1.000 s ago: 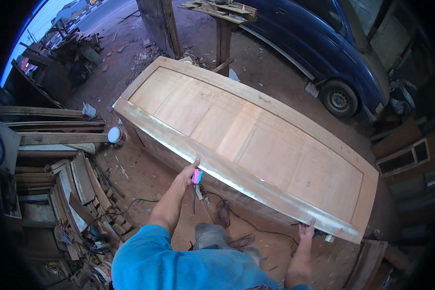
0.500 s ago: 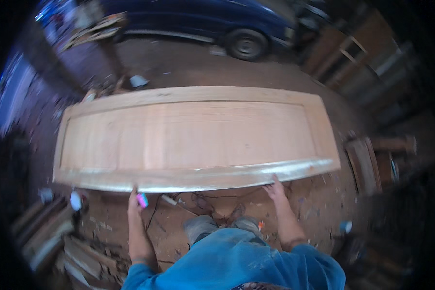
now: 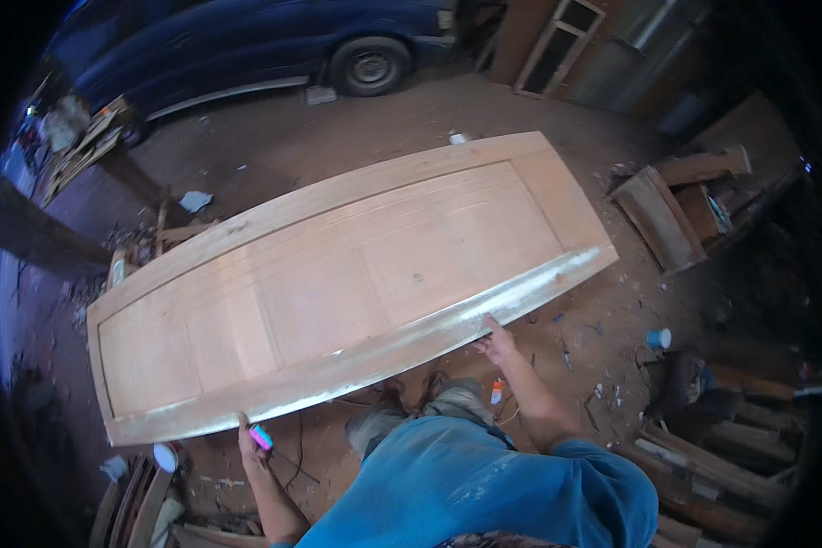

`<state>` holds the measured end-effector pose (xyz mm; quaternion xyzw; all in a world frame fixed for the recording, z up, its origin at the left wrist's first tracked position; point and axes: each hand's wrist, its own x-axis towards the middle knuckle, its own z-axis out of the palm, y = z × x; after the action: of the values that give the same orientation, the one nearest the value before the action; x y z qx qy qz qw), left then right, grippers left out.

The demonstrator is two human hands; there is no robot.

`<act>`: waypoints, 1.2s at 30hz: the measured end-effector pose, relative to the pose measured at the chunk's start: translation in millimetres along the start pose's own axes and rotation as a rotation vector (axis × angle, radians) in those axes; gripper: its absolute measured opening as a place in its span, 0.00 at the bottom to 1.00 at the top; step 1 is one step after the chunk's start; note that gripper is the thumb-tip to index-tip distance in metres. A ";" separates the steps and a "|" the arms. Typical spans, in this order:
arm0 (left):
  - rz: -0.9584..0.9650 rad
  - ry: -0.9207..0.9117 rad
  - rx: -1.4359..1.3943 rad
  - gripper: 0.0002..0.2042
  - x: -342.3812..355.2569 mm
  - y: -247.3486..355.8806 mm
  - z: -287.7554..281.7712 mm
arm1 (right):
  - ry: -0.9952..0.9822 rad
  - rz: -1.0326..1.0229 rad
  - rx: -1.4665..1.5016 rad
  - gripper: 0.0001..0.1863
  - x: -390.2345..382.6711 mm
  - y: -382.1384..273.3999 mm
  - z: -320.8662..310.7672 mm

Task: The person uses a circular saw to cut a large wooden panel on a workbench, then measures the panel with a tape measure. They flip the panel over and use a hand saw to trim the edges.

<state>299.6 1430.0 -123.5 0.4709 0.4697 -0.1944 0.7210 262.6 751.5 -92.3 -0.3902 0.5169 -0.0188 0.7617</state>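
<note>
Left hand (image 3: 249,437) gripping pink tool (image 3: 261,437), right hand (image 3: 497,343) open-fingered on wooden door (image 3: 338,283) edge; uneven support could tip it.

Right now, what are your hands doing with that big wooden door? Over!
Left hand on the near edge of the large pale wooden panelled door, gripping a small pink tool. Right hand flat on the same edge. Nothing lying on the door.

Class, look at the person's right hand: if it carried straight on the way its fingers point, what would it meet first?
The right hand points up at the near edge of the wooden door, and its fingertips look already against it, so the door comes first. Depth is hard to judge here.
</note>
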 end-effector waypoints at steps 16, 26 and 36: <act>0.005 -0.015 0.008 0.23 -36.7 -11.9 -10.7 | -0.112 -0.065 -0.074 0.39 13.5 1.0 -39.5; 0.432 0.108 0.006 0.19 -135.8 71.7 -22.8 | 0.109 -0.444 -0.079 0.22 -192.4 -46.1 19.7; 0.840 0.046 0.046 0.21 -237.5 239.4 74.6 | -0.294 -0.782 -0.281 0.15 -233.8 -215.8 95.0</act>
<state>394.7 1442.4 208.3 0.6418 0.2484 0.1165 0.7161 310.9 757.1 236.2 -0.6549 0.2141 -0.1795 0.7022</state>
